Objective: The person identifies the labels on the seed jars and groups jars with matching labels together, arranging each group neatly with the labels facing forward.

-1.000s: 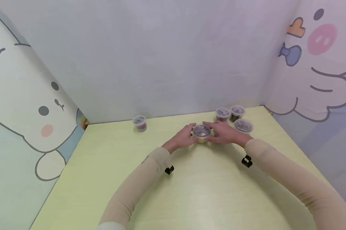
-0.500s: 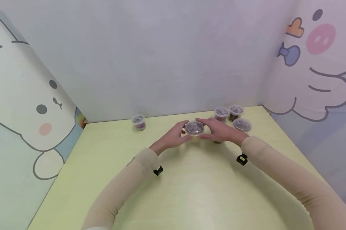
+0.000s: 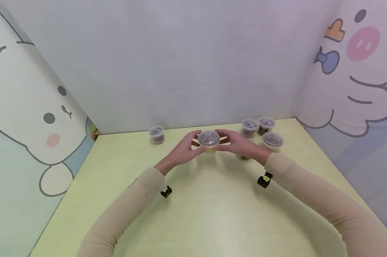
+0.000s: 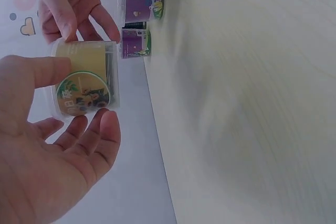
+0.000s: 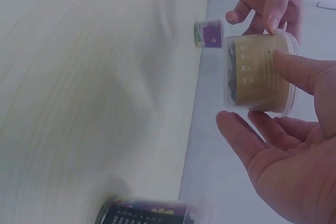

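Note:
A lidded clear plastic tub (image 3: 209, 138) with a tan label is held between both hands, above the tabletop. My left hand (image 3: 184, 149) grips its left side; in the left wrist view the thumb presses the label of the tub (image 4: 84, 80) and the other fingers curl under it. My right hand (image 3: 239, 143) grips the opposite side, its thumb on the label of the tub (image 5: 260, 74). Dark contents show at the tub's bottom. Behind the right wrist, a partly hidden tub (image 3: 244, 157) peeks out below the hand.
A small purple-labelled tub (image 3: 157, 135) stands at the back left of the pale yellow table (image 3: 193, 214). At the back right are a purple tub (image 3: 249, 128), a dark one (image 3: 266, 125) and a wider lidded tub (image 3: 273, 140). A pale cloth wall (image 3: 187, 64) borders the table.
Both hands have raised the tan-labelled tub off the table and carried it leftward. A tub formerly behind the right hand now partly shows.

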Demonstrator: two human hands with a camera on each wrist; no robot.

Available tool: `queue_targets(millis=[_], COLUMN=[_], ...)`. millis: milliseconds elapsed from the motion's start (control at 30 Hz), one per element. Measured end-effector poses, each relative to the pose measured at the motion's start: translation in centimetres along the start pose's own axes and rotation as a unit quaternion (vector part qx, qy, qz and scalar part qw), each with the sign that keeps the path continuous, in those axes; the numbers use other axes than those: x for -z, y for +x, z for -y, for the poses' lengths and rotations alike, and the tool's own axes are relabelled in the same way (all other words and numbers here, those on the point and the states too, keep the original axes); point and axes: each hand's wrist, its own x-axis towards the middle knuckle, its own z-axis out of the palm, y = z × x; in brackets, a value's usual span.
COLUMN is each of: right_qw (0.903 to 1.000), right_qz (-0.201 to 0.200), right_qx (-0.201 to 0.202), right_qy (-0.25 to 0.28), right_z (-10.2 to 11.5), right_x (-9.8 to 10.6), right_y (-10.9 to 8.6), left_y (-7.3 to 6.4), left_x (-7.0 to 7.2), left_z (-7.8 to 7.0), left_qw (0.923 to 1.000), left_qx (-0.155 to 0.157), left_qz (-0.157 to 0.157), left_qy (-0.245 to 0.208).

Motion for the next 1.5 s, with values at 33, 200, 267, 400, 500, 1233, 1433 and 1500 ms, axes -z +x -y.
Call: queue_targets(millis=[33, 200, 267, 400, 500, 1233, 1433, 1500], right_qw=[0.9998, 0.9934, 0.9896, 0.9579, 0.9267, 0.9173, 0.9160, 0.9137], right_qz=[0.004, 0.022, 0.022, 0.018, 0.017, 0.022, 0.019, 0.020], right_qx=[-0.009, -0.045, -0.062, -0.102, -0.121, -0.138, -0.138, -0.139], right_qy=[0.019, 0.103, 0.127, 0.268, 0.355, 0.373, 0.376, 0.381], right_z=[0.1, 0.1, 0.3, 0.8, 1.2, 1.0, 1.0, 1.0], right_x=[-0.1, -0.3, -0.4, -1.0, -1.6, -3.5, -3.4, -3.4], right_y=[0.1, 0.4, 0.5, 0.7, 0.8, 1.5, 1.6, 1.6], left_y=[0.0, -0.2, -0.2, -0.1, -0.3, -0.2, -0.3, -0.3], left_x=[0.1, 0.8, 1.1, 1.9, 2.7, 4.6, 4.7, 4.7], left_z=[0.0, 0.2, 0.4, 0.9, 1.4, 3.3, 3.4, 3.4], left_qw=[1.0000, 0.9979, 0.9948, 0.9837, 0.9738, 0.9436, 0.9467, 0.9471], left_qx=[0.002, 0.039, 0.064, 0.107, 0.124, 0.196, 0.188, 0.187], left_qz=[-0.002, 0.004, 0.017, 0.057, 0.090, 0.136, 0.134, 0.133], left_qy=[-0.006, -0.052, -0.077, -0.133, -0.168, -0.229, -0.225, -0.224])
